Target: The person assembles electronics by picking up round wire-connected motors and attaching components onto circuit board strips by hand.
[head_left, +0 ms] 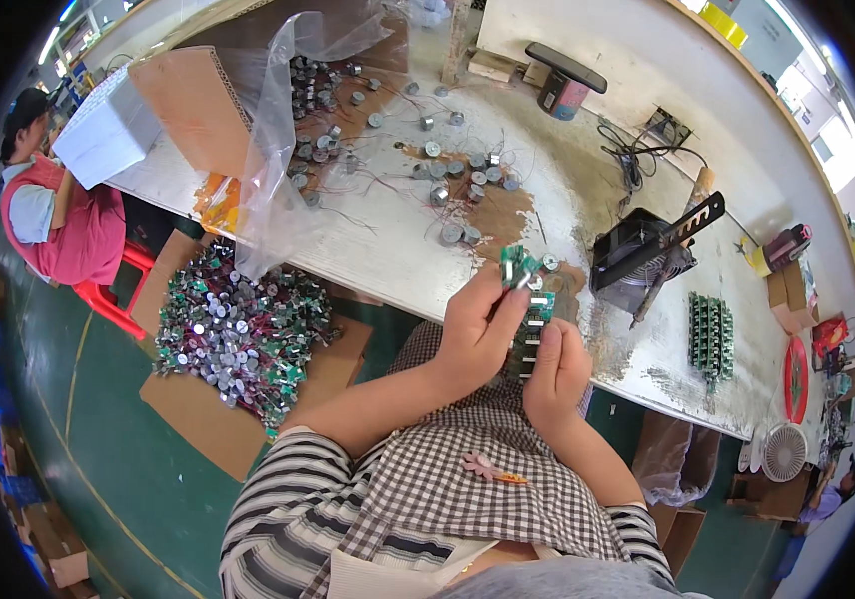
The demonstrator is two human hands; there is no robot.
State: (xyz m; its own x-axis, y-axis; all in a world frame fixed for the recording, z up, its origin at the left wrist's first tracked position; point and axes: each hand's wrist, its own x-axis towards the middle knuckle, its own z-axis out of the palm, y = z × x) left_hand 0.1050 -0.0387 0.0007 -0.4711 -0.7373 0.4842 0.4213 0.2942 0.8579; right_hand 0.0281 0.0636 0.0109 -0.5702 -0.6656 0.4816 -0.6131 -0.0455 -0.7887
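Observation:
Over my lap, at the table's front edge, a strip of green circuit boards runs between my two hands. My left hand is closed, with small green board pieces pinched at its thumb and fingertips. Lower on the strip, my right hand grips its edge, thumb laid along it. Just beyond the fingers lies a small round silver motor. Several more motors with thin wires are scattered over the worn white table. To the right stands a block of green board strips.
A black box-shaped device with a slotted black bar stands right of my hands. At floor level on the left, motors and boards form a large heap on cardboard. A seated person is at far left. A white fan sits right.

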